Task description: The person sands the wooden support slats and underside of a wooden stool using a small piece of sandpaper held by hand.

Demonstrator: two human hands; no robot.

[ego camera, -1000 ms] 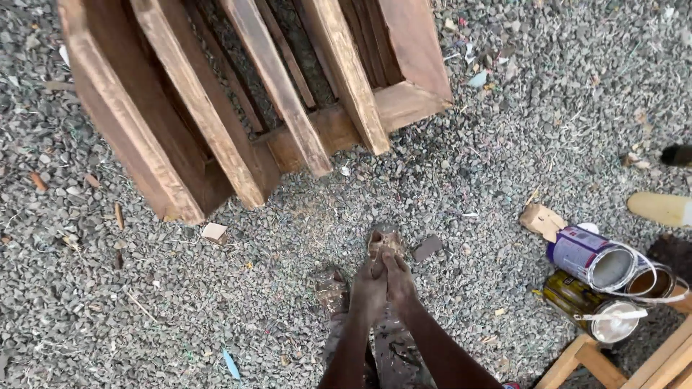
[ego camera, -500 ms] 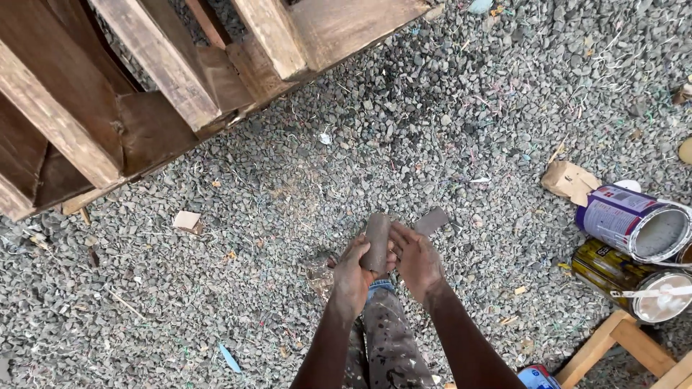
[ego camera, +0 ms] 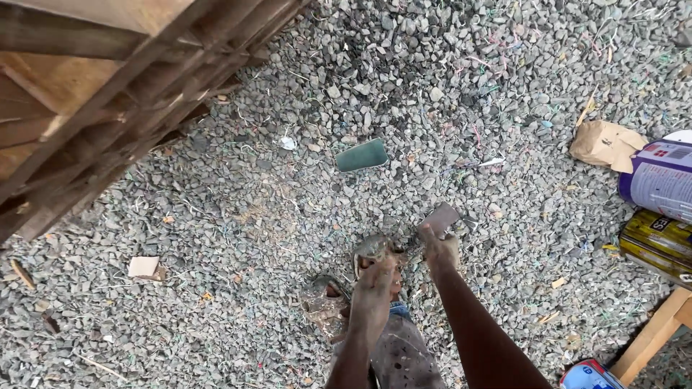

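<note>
Wooden frame (ego camera: 108, 94) cut off at top and left; purple can (ego camera: 659, 180) and yellow tin (ego camera: 659, 248) clipped by right edge; left hand (ego camera: 375, 284) blurred, grip indiscernible.
</note>
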